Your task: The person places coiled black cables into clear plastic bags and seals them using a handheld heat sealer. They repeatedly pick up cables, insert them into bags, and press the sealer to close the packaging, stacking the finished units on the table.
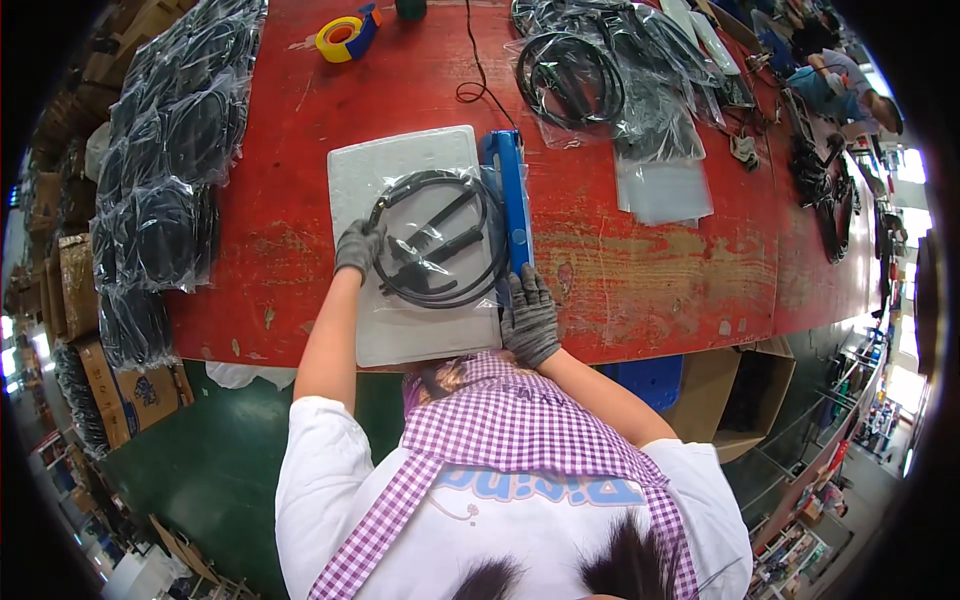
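Note:
A clear plastic bag (pixel 440 272) with a coiled black cable (pixel 424 179) and black straight parts in it lies on a white foam board (pixel 378 335). My left hand (pixel 360 247), in a grey glove, is closed on the bag's left edge. The bag's right edge meets a long blue bar-shaped device, which looks like a hand bag sealer (pixel 515 205). My gloved right hand (pixel 531 316) lies with fingers stretched out against the sealer's near end. Whether the bag's edge is inside the sealer is hidden.
Bagged cables (pixel 165 235) are piled along the left. More bagged cables (pixel 570 82) lie at the back right, beside flat clear bags (pixel 662 190). A yellow and blue tape dispenser (pixel 346 38) sits at the back. A black cord (pixel 473 60) runs back from the sealer. Below the red table (pixel 680 290) stands a cardboard box (pixel 705 400).

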A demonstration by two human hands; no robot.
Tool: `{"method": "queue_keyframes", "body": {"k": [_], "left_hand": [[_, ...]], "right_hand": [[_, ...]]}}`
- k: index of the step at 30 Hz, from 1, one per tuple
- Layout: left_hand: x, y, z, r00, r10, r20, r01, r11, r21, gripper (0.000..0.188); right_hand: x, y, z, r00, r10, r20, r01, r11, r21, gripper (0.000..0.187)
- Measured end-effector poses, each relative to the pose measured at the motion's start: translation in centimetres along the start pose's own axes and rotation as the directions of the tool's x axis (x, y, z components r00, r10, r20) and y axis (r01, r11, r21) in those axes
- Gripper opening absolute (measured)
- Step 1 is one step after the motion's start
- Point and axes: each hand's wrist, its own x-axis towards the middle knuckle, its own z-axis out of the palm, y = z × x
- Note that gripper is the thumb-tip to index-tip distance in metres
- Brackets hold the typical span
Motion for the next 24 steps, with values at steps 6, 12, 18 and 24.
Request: {"method": "queue_keyframes", "body": {"k": [6, 12, 18, 24], "left_hand": [[-7.3, -1.1, 1.4, 0.988, 0.042, -0.148, 0.019, 0.923, 0.383, 0.048], [-6.1, -4.6, 4.0, 0.989, -0.131, -0.071, 0.091, 0.909, -0.406, 0.016], [-6.0, -6.5, 5.3, 0.947, -0.093, 0.307, 0.318, 0.161, -0.934, 0.009], [-6.1, -7.1, 5.6, 0.947, -0.064, 0.315, 0.321, 0.142, -0.936, 0.014]], "right_hand": [[-0.3, 0.5, 0.1, 0.999, -0.029, -0.023, 0.031, 0.997, 0.067, 0.056], [-0.1, 0.4, -0.2, 0.997, -0.051, -0.053, 0.056, 0.994, 0.097, 0.056], [-0.1, 0.3, -0.8, 0.996, -0.039, -0.079, 0.048, 0.993, 0.111, 0.046], [-0.4, 0.4, -0.6, 0.993, -0.025, -0.114, 0.04, 0.991, 0.126, 0.042]]}}
